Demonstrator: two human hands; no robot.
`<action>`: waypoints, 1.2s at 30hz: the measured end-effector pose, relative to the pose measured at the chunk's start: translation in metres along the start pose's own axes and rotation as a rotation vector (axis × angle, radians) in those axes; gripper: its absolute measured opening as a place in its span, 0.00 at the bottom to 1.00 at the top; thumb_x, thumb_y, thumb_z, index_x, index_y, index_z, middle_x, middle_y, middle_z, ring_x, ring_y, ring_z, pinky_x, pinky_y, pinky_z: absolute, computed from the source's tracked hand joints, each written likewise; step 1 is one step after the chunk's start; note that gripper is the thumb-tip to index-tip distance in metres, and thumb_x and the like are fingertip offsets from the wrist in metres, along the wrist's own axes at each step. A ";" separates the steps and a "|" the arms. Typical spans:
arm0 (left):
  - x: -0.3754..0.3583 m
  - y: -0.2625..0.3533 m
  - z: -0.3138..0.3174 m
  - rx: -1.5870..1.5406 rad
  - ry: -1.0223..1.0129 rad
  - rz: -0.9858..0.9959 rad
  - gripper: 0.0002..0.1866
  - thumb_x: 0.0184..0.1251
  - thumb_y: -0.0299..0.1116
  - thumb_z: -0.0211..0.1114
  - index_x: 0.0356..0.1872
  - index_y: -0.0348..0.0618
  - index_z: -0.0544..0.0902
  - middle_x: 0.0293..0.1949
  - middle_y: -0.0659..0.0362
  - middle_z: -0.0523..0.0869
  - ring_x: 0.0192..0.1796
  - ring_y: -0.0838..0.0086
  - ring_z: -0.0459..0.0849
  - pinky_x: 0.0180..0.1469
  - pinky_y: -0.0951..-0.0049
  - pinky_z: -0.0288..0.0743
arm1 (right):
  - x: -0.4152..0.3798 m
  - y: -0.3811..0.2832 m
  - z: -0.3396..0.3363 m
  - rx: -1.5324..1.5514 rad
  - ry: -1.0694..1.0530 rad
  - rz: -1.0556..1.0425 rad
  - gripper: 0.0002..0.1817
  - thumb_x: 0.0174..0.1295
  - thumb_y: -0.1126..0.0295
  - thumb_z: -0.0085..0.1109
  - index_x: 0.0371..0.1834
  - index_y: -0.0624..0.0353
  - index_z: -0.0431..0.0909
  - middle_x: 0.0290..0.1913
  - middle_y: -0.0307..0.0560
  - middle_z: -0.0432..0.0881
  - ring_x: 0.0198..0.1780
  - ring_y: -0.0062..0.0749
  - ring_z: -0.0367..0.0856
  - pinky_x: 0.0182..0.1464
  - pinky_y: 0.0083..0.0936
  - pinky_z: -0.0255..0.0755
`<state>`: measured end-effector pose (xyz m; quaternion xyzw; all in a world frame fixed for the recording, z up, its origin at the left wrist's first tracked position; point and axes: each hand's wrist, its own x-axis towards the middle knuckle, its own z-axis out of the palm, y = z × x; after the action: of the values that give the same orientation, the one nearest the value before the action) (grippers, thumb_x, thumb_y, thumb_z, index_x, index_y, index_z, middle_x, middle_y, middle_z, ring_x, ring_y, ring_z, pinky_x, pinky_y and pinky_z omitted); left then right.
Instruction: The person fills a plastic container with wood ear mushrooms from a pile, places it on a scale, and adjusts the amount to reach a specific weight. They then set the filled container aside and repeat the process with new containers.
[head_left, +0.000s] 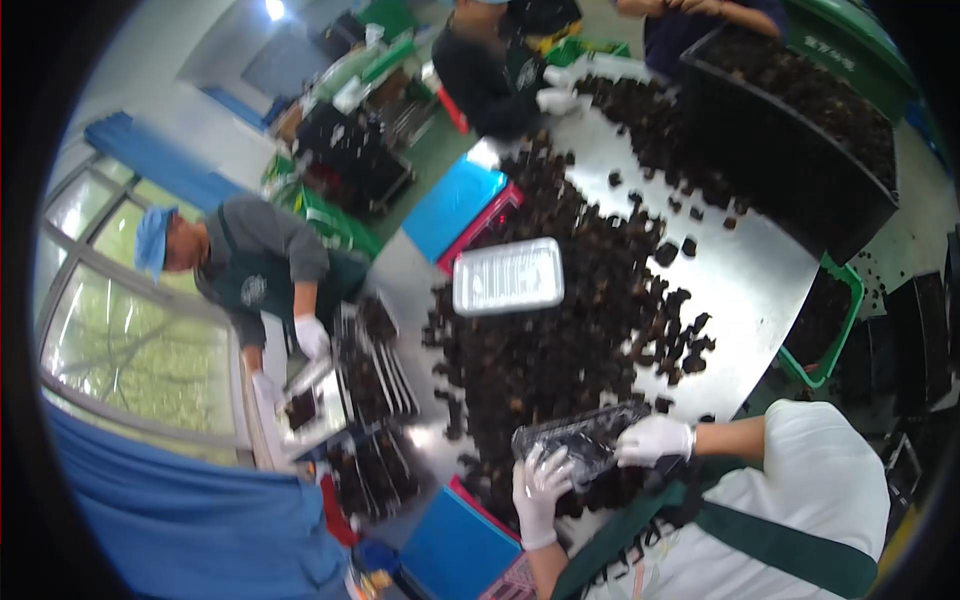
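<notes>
A clear plastic tray (580,442) with dark contents is held over the pile of dark pieces (540,370) near the bottom of the view. My left hand (542,492), in a white glove, grips its near left side, fingers over the edge. My right hand (655,441), also gloved, is closed on the right side of the tray; its fingertips are partly hidden. Beyond my hands, a silvery white rectangular container (509,277) lies on top of the pile. All this is on a shiny metal table (745,290).
Blue trays (455,208) (460,545) lie at the table's left side. A large black bin (790,140) of dark pieces stands upper right, a green-rimmed crate (855,310) below it. A co-worker (265,250) handles filled trays (370,350) at left; two others stand at the top.
</notes>
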<state>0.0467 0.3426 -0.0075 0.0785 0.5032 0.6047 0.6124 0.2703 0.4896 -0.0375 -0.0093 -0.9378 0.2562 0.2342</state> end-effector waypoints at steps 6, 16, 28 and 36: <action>0.001 0.002 -0.002 0.077 0.088 0.025 0.27 0.67 0.33 0.52 0.65 0.38 0.60 0.53 0.43 0.78 0.42 0.64 0.85 0.34 0.75 0.81 | 0.023 0.026 -0.047 0.156 0.219 0.081 0.06 0.56 0.65 0.61 0.33 0.54 0.77 0.33 0.43 0.79 0.35 0.39 0.79 0.37 0.33 0.73; 0.007 -0.015 -0.041 -0.415 0.279 0.233 0.25 0.67 0.37 0.50 0.63 0.39 0.66 0.58 0.47 0.74 0.52 0.62 0.80 0.40 0.75 0.81 | 0.150 0.215 0.007 -0.450 0.248 0.321 0.30 0.49 0.67 0.64 0.58 0.50 0.69 0.60 0.50 0.69 0.64 0.48 0.62 0.65 0.44 0.56; 0.087 0.052 -0.021 0.099 0.170 0.128 0.27 0.69 0.46 0.51 0.64 0.44 0.65 0.55 0.53 0.77 0.48 0.72 0.80 0.46 0.76 0.72 | 0.181 0.326 -0.044 -0.347 0.125 0.129 0.18 0.52 0.75 0.56 0.48 0.52 0.78 0.53 0.45 0.77 0.54 0.42 0.74 0.56 0.35 0.67; 0.195 0.056 -0.018 0.095 0.404 0.513 0.28 0.64 0.29 0.61 0.63 0.35 0.61 0.58 0.47 0.71 0.53 0.64 0.78 0.55 0.67 0.75 | 0.036 0.260 -0.036 -0.305 0.470 0.674 0.22 0.56 0.72 0.58 0.57 0.52 0.73 0.58 0.44 0.74 0.63 0.40 0.66 0.67 0.36 0.55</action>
<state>-0.0493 0.5073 -0.0783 0.1096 0.6061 0.7184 0.3234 0.2276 0.7374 -0.1210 -0.4074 -0.8307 0.1678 0.3404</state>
